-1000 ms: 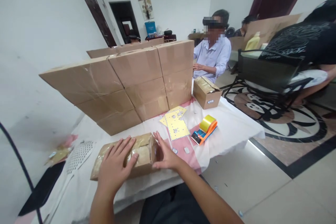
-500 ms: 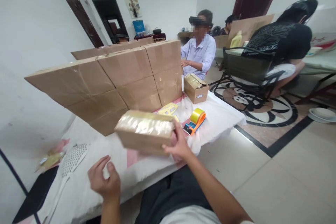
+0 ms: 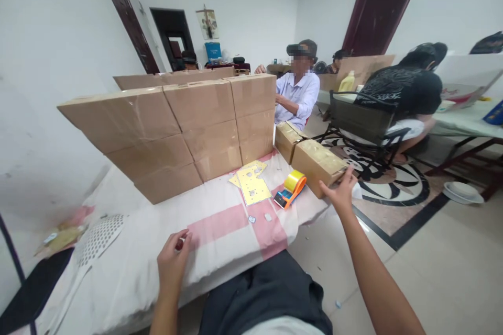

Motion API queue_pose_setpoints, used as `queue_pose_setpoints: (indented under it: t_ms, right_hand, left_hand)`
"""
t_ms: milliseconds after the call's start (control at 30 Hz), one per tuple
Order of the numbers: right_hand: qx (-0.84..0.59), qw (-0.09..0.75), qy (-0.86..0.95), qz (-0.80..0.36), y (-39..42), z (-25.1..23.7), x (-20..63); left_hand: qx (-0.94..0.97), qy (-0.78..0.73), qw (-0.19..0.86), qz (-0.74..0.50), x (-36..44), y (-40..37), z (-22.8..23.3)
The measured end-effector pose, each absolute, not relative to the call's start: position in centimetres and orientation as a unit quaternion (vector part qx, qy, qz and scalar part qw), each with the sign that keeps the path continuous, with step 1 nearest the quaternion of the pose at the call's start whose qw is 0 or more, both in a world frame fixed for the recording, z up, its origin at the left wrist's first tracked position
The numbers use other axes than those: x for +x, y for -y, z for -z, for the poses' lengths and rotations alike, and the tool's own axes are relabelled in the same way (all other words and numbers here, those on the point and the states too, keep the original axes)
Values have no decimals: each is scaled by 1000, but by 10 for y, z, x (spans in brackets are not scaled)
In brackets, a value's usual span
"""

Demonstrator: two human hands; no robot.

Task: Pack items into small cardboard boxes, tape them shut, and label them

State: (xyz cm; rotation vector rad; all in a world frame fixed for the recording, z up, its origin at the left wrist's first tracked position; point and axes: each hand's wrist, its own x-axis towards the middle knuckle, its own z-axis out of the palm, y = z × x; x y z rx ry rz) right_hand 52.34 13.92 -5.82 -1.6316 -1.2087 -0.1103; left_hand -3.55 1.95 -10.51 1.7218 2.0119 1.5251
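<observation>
My right hand reaches far to the right and grips the near end of a small taped cardboard box between thumb and fingers. That box lies on the white-clothed table near its right edge, touching a second small box behind it. My left hand rests on the table's front edge with its fingers curled and nothing visible in it. An orange tape dispenser with yellow tape sits just left of the gripped box.
A wall of large stacked cartons runs across the back of the table. Yellow perforated plates and small metal pieces lie mid-table, a white perforated scoop at left. Other people sit beyond; a black chair stands right.
The right hand lifted the taped box from in front of me and carried it right, onto the table beside the other small box. The left hand let go and dropped to the table's front edge.
</observation>
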Motion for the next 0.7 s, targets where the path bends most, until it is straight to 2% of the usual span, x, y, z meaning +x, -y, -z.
queue_pose_setpoints:
  t_ms: [167,400,600,700]
  right_hand:
    - [-689,492,532,25,-172,75,510]
    - [-696,461,550,1,-239,62,495]
    - [-740,296,597,-92,-269,46,497]
    - [-717,255,644,-76,-259,57,509]
  left_hand:
    - [555,-673,81,-481,-35,-20,104]
    - [554,-691,145,-442,-37,-23,109]
    - [519,-692,174,-471,-33,-21,105]
    - [457,-691,157,-537,-57,-26,98]
